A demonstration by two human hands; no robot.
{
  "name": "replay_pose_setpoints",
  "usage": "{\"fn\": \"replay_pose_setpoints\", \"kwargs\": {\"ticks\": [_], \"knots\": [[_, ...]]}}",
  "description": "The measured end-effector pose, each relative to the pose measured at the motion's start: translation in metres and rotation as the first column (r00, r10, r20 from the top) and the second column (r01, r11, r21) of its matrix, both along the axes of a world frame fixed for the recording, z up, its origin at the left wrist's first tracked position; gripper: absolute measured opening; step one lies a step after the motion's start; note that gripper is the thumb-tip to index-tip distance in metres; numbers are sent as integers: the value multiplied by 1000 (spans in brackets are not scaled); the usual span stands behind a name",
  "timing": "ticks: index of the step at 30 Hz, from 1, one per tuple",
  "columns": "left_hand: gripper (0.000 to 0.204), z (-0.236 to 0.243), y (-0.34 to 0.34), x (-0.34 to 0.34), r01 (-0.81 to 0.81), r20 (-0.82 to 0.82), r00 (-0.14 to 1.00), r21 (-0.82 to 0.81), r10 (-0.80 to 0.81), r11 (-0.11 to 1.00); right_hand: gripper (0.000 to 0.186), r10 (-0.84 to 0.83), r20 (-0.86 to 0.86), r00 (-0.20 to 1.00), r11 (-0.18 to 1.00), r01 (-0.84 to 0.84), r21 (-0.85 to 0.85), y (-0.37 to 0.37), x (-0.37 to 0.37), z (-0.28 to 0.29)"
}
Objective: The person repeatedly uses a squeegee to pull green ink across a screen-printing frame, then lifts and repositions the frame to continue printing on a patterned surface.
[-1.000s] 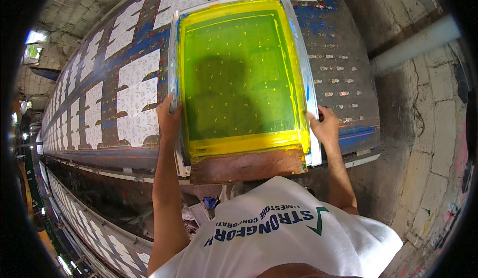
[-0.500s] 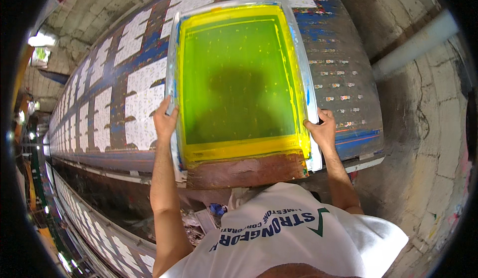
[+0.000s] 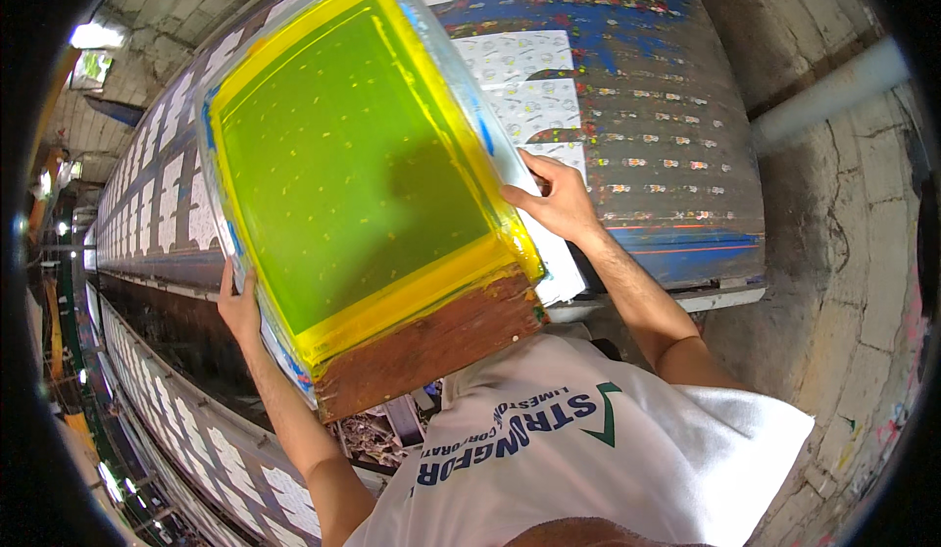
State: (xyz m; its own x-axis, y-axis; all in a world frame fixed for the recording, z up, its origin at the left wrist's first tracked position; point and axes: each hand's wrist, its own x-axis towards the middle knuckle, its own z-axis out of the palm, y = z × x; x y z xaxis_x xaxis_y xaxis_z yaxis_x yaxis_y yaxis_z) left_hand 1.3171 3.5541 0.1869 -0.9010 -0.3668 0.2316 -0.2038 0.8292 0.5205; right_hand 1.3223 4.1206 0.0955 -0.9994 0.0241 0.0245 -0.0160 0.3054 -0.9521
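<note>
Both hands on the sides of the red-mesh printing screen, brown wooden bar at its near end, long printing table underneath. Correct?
Not quite: the mesh is yellow-green, not red. The head view shows the left hand and right hand on the sides of the printing screen, the brown wooden bar at its near end, the long printing table underneath.

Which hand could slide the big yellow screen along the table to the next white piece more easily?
Probably the left hand. It grips the yellow screen on the side facing the long row of white pieces. The right hand holds the opposite edge and would mostly steady it.
</note>
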Motion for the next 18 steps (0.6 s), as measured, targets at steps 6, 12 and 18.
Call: {"fn": "replay_pose_setpoints", "kwargs": {"ticks": [6, 12, 18], "knots": [[55, -25, -109, 86, -90, -96, 989, 188, 109, 978, 75, 221, -16, 975, 942, -217, -256, -97, -12, 2], [57, -38, -209, 143, -72, -161, 980, 284, 121, 956, 75, 305, -133, 943, 870, -333, -365, -203, -8, 8], [60, -29, -277, 158, -265, -64, 958, 172, 279, 949, 72, 373, -92, 923, 744, -357, -564, -305, -12, 17]]}}
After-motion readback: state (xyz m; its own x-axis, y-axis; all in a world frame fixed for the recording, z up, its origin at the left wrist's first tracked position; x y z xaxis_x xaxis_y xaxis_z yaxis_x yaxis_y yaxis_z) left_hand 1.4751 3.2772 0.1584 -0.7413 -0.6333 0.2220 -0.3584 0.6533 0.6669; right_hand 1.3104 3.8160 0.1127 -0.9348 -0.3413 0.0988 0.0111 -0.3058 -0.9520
